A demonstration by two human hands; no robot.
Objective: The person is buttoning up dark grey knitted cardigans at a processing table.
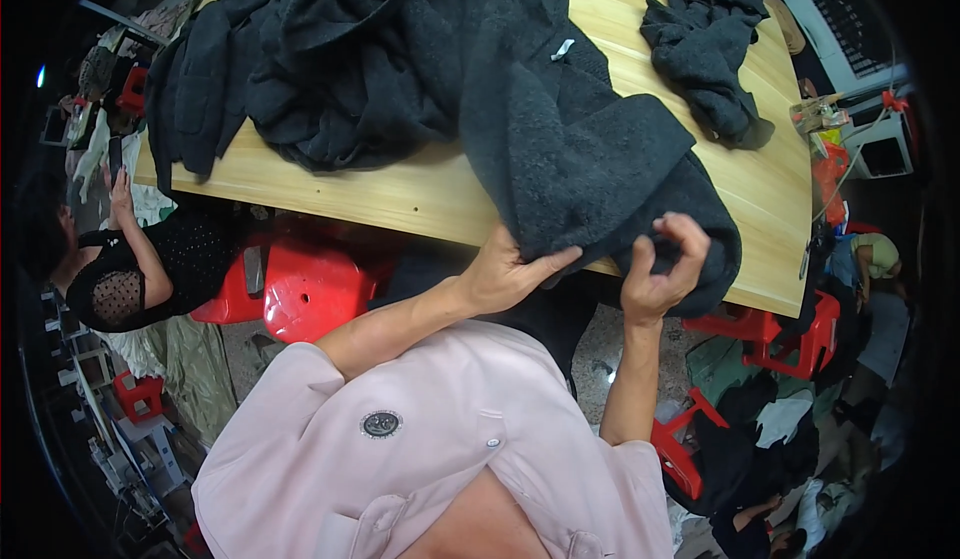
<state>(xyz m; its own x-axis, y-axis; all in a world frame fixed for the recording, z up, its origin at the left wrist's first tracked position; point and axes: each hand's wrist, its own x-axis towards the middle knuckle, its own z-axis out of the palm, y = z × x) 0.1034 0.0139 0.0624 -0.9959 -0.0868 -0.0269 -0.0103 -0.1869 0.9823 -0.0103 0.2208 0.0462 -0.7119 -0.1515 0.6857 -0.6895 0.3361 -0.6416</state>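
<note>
A dark charcoal woolly coat [575,164] lies bunched over the table and hangs past its near edge toward me. My left hand [508,274] grips the hanging edge, its thumb on top and its other fingers hidden under the cloth. Close to the same overhanging part, my right hand [665,271] is raised with bent fingers and a gap between thumb and forefinger; nothing shows in it. A small white label [562,51] sticks up from the coat. More dark woolly cloth [350,69] is heaped at the left, where a pocket shows.
The pale wooden table [400,194] spans the view ahead. Another dark garment [708,54] lies at its far right. Red stools [312,289] stand under the near edge. At the left a person [150,259] sits holding a phone. Clothes lie piled on the floor at the right.
</note>
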